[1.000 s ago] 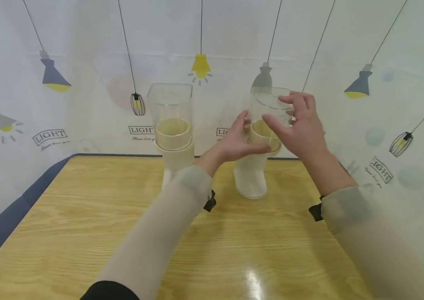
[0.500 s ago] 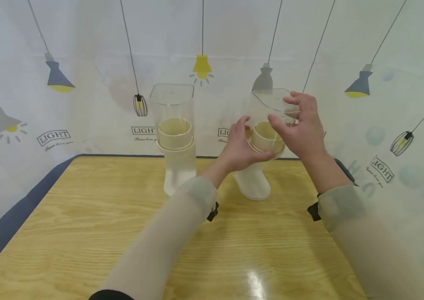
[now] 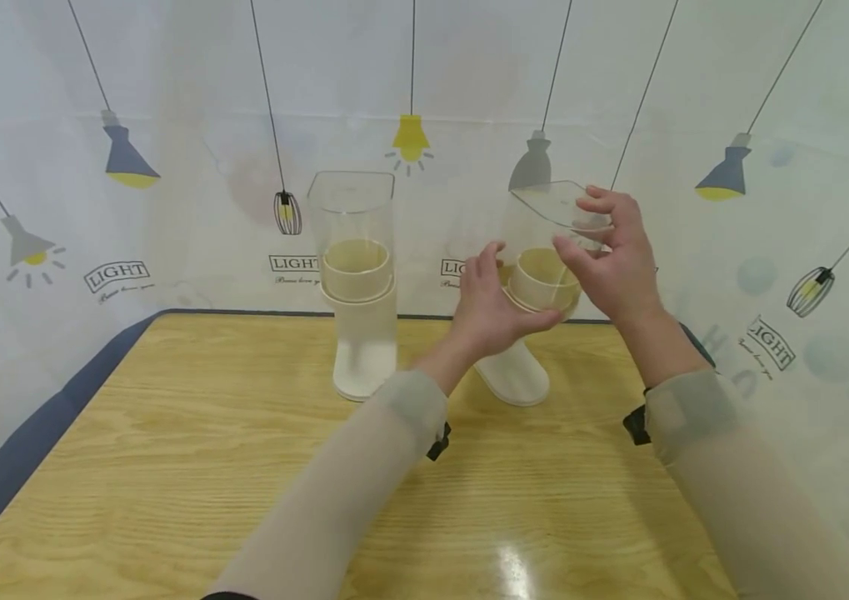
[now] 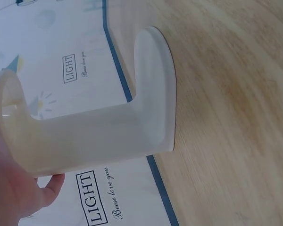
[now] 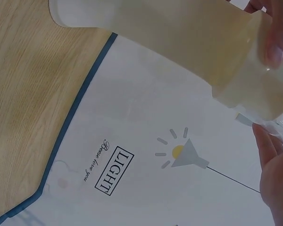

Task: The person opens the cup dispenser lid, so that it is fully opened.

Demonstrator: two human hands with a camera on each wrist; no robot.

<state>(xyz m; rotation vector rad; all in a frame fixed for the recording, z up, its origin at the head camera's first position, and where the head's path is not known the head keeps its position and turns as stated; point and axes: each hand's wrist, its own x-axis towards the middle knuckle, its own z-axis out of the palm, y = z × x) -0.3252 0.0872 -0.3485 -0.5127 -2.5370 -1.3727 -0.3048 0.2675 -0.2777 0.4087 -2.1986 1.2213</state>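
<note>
A dispenser (image 3: 544, 279) with a clear, square-rimmed container over a cream collar and stand stands at the right back of the table in the head view. My left hand (image 3: 487, 308) grips its collar from the left, thumb across the front. On the right, my right hand (image 3: 615, 258) holds the clear container (image 3: 555, 204) near its upper rim, thumb in front. The stand's cream foot (image 4: 155, 89) meets the tabletop in the left wrist view. Seen from the right wrist, the cream body (image 5: 179, 42) runs up to the clear part, with fingers of both hands around it.
A second, matching dispenser (image 3: 364, 333) stands upright to the left, beside my left forearm. The wooden table (image 3: 169, 467) has a dark blue edge, and a wall sheet (image 3: 184, 100) printed with lamps hangs right behind it.
Between my hands the right dispenser has turned, its foot and container rim now angled toward the right. Both hands have shifted slightly right and down in the head view. The left dispenser keeps its place.
</note>
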